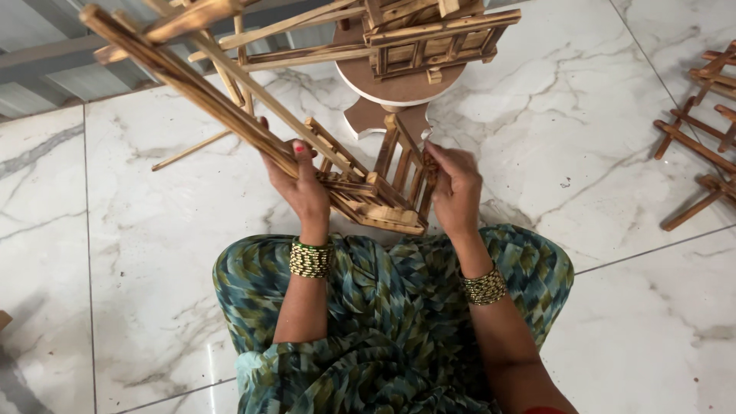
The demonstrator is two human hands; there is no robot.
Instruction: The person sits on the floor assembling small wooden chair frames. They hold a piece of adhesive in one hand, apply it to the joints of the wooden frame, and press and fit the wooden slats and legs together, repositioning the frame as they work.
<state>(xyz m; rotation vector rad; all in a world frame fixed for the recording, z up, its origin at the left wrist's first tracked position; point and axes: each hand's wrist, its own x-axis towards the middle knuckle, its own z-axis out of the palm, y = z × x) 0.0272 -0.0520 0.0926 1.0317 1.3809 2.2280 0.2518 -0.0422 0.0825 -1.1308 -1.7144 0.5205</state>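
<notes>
At the centre of the frame the left hand grips long wooden slats running to the upper left while the right hand pinches a half-built slatted wooden frame, with loose wooden pieces unused at right.

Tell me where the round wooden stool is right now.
In the head view, the round wooden stool stands top centre on the marble floor, just beyond both hands, carrying a slatted wooden frame.

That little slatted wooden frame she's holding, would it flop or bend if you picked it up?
Probably stiff: the slatted wooden frame keeps its shape between the left hand and right hand. Likely light, being thin slats with open gaps. The joints may be fragile.
</notes>
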